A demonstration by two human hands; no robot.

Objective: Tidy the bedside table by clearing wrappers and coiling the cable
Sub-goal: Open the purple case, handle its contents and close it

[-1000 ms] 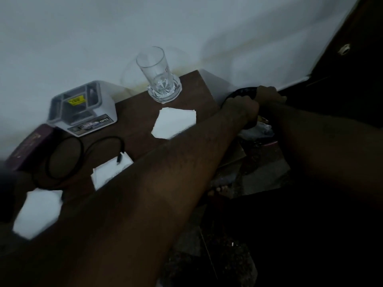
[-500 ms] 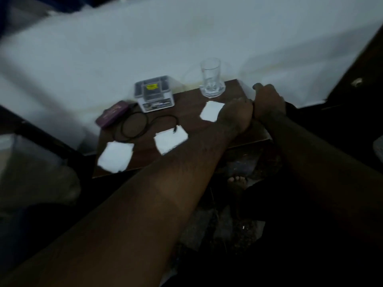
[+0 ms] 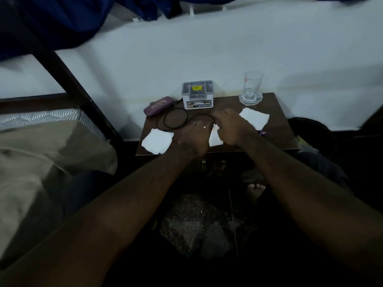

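Observation:
A black cable [image 3: 173,120] lies in a loose loop on the dark wooden bedside table [image 3: 277,139], its free end running right under my fingers. Three white wrappers lie on the top: one at the front left [image 3: 158,140], one in the middle [image 3: 216,139] mostly covered by my hands, one at the right [image 3: 255,120]. My left hand [image 3: 192,139] rests palm down over the middle wrapper, fingers toward the cable. My right hand [image 3: 230,127] is beside it with curled fingertips at the cable's end. The dim light hides whether either hand grips anything.
At the back of the table stand a grey compartment box [image 3: 198,94], a purple case [image 3: 158,105] and an empty glass [image 3: 251,90]. A dark bin [image 3: 310,129] sits right of the table. A bed with a pillow [image 3: 41,154] is on the left. A white wall is behind.
Both hands have come away from the bin at the table's right edge and moved left onto the middle of the table. The view has pulled back and shifted left.

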